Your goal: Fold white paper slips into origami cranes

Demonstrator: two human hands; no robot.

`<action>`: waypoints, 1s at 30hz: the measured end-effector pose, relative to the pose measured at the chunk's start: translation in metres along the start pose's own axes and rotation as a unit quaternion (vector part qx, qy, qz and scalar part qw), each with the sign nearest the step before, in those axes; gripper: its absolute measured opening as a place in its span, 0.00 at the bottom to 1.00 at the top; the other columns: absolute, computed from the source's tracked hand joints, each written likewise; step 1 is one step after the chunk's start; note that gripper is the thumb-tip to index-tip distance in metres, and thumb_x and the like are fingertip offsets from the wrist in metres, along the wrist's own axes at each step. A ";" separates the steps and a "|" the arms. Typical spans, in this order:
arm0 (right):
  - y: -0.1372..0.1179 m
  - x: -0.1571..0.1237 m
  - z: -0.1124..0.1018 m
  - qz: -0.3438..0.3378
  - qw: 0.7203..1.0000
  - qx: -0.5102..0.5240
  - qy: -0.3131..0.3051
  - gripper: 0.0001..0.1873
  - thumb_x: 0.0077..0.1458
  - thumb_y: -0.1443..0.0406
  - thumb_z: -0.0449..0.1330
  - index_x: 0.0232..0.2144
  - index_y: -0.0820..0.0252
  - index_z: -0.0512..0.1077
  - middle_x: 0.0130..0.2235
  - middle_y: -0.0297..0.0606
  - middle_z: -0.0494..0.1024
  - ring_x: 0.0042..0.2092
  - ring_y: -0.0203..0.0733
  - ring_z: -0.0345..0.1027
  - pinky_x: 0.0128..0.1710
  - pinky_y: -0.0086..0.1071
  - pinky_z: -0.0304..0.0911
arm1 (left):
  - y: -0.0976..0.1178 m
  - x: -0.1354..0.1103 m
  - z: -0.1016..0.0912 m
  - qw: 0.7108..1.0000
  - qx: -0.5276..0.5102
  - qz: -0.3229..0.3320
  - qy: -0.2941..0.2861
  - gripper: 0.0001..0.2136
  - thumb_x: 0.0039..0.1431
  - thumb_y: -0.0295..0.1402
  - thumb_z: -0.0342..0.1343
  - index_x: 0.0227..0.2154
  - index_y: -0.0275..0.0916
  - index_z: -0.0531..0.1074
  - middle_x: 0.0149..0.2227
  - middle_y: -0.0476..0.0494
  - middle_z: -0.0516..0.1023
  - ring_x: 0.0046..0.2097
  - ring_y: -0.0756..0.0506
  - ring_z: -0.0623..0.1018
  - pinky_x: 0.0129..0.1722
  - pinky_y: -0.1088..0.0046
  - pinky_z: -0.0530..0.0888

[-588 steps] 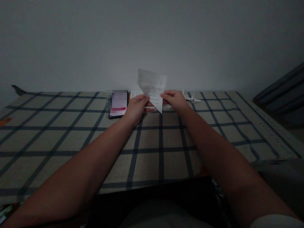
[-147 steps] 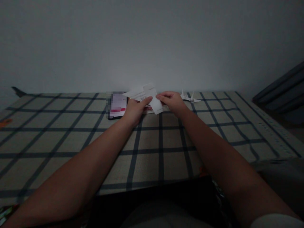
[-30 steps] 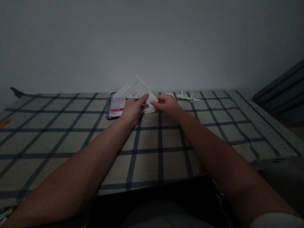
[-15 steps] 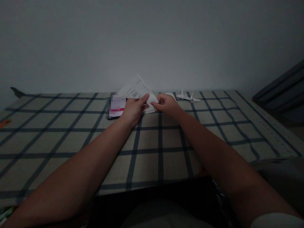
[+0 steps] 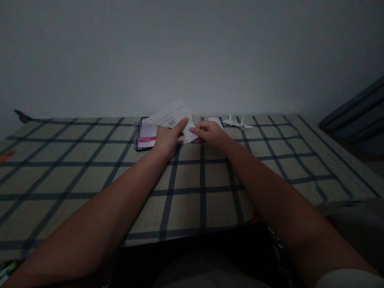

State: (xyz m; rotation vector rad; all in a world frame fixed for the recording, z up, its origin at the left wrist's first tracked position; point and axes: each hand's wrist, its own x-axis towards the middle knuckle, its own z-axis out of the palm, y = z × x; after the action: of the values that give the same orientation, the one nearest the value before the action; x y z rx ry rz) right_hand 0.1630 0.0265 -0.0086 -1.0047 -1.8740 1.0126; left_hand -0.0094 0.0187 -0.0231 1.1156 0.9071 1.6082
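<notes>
A sheet of printed white paper [image 5: 168,116] is held up between my two hands, tilted over the far part of the table. My left hand [image 5: 169,138] is closed on its lower edge, the thumb pressed on the printed face. At the sheet's right corner, my right hand [image 5: 208,131] pinches the paper between thumb and fingers. Beneath and to the left lies a phone [image 5: 146,136] with a lit screen, partly covered by the paper and my left hand. Whatever lies under the sheet is mostly hidden.
Two folded paper cranes [image 5: 238,122] stand right of my hands, beside a white paper piece [image 5: 216,121]. A checked cloth [image 5: 186,208] covers the table, which meets a bare wall [image 5: 192,52]. An orange object [image 5: 6,155] lies at the left edge.
The paper has tilted lower and its top corner has shifted right. Its right corner has turned downward in my right hand's pinch. My arms have hardly moved.
</notes>
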 end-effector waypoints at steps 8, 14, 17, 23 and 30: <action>-0.007 -0.004 -0.005 -0.002 0.998 -0.063 -0.027 0.24 0.68 0.54 0.60 0.21 0.59 0.70 0.22 0.31 0.71 0.26 0.34 0.62 0.31 0.31 0.58 | 0.001 0.001 0.000 0.999 -0.025 -0.006 0.035 0.23 0.46 0.43 0.76 0.43 0.41 0.78 0.52 0.37 0.86 0.50 0.38 0.86 0.48 0.62 0.84; -0.004 -0.005 -0.002 0.016 0.999 -0.010 -0.034 0.24 0.66 0.51 0.62 0.22 0.59 0.71 0.23 0.31 0.72 0.28 0.35 0.65 0.31 0.30 0.60 | -0.003 0.005 -0.003 1.000 -0.018 -0.017 0.004 0.21 0.46 0.41 0.76 0.41 0.38 0.79 0.52 0.35 0.86 0.53 0.36 0.85 0.51 0.61 0.84; -0.004 0.000 0.000 0.034 0.997 0.072 0.022 0.14 0.64 0.60 0.65 0.27 0.59 0.72 0.24 0.29 0.73 0.27 0.34 0.66 0.31 0.29 0.63 | -0.007 0.005 -0.005 0.999 0.008 -0.021 -0.029 0.22 0.45 0.40 0.77 0.42 0.38 0.79 0.49 0.35 0.87 0.54 0.35 0.85 0.52 0.59 0.83; -0.002 0.007 0.001 0.065 0.986 0.144 0.054 0.10 0.61 0.71 0.66 0.28 0.59 0.70 0.24 0.28 0.74 0.27 0.31 0.69 0.30 0.26 0.66 | -0.012 0.006 -0.007 0.999 0.042 0.001 -0.035 0.21 0.47 0.40 0.77 0.42 0.38 0.80 0.49 0.35 0.87 0.56 0.33 0.85 0.57 0.53 0.81; 0.004 0.009 -0.001 0.095 0.971 0.217 0.041 0.07 0.64 0.70 0.64 0.32 0.58 0.71 0.25 0.27 0.76 0.26 0.32 0.72 0.30 0.26 0.70 | -0.011 0.008 -0.008 0.996 0.063 0.029 -0.057 0.28 0.46 0.39 0.77 0.50 0.39 0.79 0.50 0.35 0.87 0.56 0.34 0.84 0.61 0.50 0.78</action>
State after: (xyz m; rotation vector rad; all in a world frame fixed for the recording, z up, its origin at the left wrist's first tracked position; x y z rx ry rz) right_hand 0.1618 0.0357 -0.0092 -0.9523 -1.4193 1.3969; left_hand -0.0150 0.0290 -0.0339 1.3184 0.9182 1.5350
